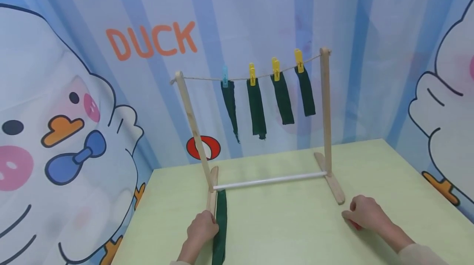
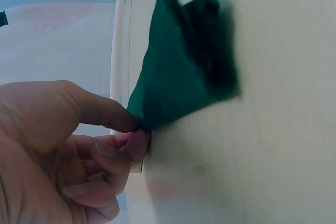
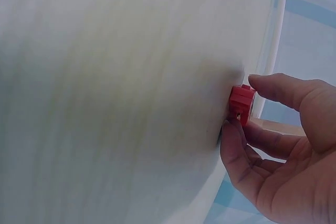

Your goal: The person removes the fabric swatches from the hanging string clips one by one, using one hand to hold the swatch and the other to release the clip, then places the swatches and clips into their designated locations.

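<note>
My left hand (image 1: 202, 229) pinches the edge of a dark green cloth strip (image 1: 221, 226) between thumb and fingertips, beside the left foot of a wooden stand. In the left wrist view, this strip (image 2: 170, 74) looks folded over at its far part. On the right, my right hand (image 1: 367, 215) is low over the table near the stand's right foot. It holds a red clothespin (image 3: 241, 103) between thumb and fingers; in the head view the fingers mostly hide the clothespin (image 1: 355, 225).
A stand with wooden posts (image 1: 326, 112) and a white crossbar (image 1: 270, 181) carries a string (image 1: 201, 78). Several green strips (image 1: 256, 108) hang there from yellow clothespins (image 1: 275, 70) and one blue clothespin (image 1: 225, 77). The pale yellow table (image 1: 281, 224) meets a duck-printed curtain (image 1: 252, 18).
</note>
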`<state>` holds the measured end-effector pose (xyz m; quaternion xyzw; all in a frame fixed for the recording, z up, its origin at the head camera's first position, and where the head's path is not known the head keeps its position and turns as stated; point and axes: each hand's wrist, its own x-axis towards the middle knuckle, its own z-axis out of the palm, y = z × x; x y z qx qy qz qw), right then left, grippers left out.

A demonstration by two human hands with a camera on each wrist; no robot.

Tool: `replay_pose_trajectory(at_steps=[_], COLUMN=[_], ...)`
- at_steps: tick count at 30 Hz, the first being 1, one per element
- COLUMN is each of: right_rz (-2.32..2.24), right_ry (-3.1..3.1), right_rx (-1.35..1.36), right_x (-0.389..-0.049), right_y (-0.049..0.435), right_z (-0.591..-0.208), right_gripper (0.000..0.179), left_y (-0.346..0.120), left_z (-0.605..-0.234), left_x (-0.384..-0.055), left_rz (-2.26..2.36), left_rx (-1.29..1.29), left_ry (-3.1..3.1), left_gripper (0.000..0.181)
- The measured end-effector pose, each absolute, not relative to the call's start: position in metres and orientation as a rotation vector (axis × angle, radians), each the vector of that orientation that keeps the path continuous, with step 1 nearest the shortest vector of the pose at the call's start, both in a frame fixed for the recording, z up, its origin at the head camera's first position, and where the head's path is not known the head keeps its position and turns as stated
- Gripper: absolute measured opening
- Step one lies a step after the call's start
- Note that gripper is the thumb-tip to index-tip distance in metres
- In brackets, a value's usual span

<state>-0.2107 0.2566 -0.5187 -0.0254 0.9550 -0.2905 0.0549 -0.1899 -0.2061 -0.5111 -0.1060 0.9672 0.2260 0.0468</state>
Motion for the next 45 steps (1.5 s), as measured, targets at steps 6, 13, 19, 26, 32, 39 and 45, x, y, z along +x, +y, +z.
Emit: replay_pose_trajectory(at_steps=[6,13,19,26,32,39,45], right_rz=[-0.894,-0.852,-0.830,-0.836,-0.847,-0.797,-0.798], right_ry=[2.884,2.927,2.903,2.894,2.885,2.870,2.901], right_rx=[-0.055,-0.099,-0.072,-0.073,-0.068,-0.094,-0.168], right_x=[-0.207,-0.217,-0.221,-0.219,-0.218,-0.221,-0.222], right_y=[0.255,0.254,0.255,0.256,0.257,0.262,0.261], right_z=[-0.522,-0.510,-0.503,-0.509,-0.508,-0.494,-0.483], right_gripper=[0.019,0.024,0.028,0.027,0.027,0.046,0.056], left_y=[-0.211,-0.215,-0.216,-0.215,-0.216,-0.218,-0.217], left_z=[-0.520,-0.514,-0.505,-0.505,-0.507,-0.502,-0.496], left_x=[-0.188,-0.194,-0.197,-0.194,-0.195,-0.193,-0.190], left_rz=[0.683,0.705,0.704,0.694,0.689,0.715,0.776], left_rx=[-0.340,-0.307,-0.335,-0.363,-0.361,-0.345,-0.322], left_ry=[2.915,2.988,2.960,2.926,2.932,2.957,3.000], left_gripper=[0.017,0.024,0.014,0.012,0.012,0.013,0.016])
